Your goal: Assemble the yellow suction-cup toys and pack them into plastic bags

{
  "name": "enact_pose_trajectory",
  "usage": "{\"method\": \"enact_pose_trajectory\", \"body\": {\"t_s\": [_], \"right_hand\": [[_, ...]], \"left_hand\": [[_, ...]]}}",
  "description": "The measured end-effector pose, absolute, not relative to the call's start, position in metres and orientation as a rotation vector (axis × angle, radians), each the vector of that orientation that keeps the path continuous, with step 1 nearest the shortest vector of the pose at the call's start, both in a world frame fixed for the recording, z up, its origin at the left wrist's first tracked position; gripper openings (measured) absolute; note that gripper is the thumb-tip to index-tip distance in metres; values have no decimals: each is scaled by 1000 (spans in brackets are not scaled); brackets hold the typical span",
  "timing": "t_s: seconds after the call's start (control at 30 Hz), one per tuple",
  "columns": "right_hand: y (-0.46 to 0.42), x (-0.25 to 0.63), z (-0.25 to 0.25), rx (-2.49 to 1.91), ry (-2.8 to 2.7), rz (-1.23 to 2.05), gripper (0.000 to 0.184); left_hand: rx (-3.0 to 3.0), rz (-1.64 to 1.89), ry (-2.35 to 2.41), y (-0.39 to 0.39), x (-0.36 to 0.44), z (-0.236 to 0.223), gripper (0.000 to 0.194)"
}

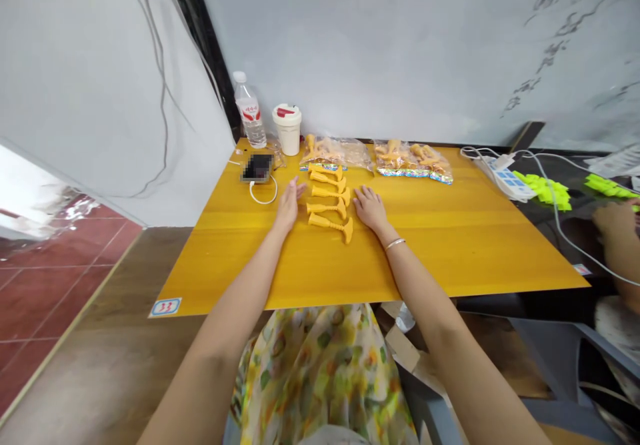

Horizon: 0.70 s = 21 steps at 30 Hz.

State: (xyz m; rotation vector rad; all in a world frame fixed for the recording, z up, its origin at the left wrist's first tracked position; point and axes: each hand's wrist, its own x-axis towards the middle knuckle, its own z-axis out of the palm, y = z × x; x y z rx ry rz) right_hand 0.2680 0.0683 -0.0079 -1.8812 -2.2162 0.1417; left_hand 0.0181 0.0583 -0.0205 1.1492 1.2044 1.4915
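Note:
Several orange plastic toy pieces lie in a neat column on the yellow table, each a slim stem with a flared end pointing right. My left hand rests flat on the table just left of the column, fingers stretched out and holding nothing. On the column's right side my right hand lies flat too, fingers apart and empty, with a silver bangle on the wrist. Both hands flank the pieces and may just touch their ends.
Two clear bags of similar orange pieces lie at the back. A water bottle, a white cup and a phone with a white cable stand back left. A power strip, green pieces and another person's hand are at right.

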Motion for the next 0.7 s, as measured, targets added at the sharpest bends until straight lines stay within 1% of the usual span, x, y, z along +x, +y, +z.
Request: {"method": "enact_pose_trajectory", "body": {"t_s": [0.13, 0.17, 0.27, 0.33, 0.4, 0.57, 0.7], "right_hand": [[71, 271, -10, -1641, -2093, 240, 41], [71, 272, -11, -1573, -2027, 285, 42], [72, 272, -8, -1452, -1760, 344, 60], [70, 271, -3, -1424, -1609, 329, 64], [66, 269, 3, -1389, -1560, 324, 64], [52, 256, 8, -1279, -1836, 220, 65], [43, 246, 5, -1366, -2011, 134, 64]], "left_hand": [[1154, 1542, 1219, 56, 19, -17, 74], [1180, 1597, 1247, 54, 18, -15, 70], [1328, 1830, 1401, 46, 14, -5, 57], [1383, 1926, 1475, 41, 9, 2, 60], [1369, 1936, 1501, 37, 3, 9, 63], [1389, 1916, 1530, 39, -3, 18, 62], [1482, 1862, 1526, 33, 3, 13, 59]]}}
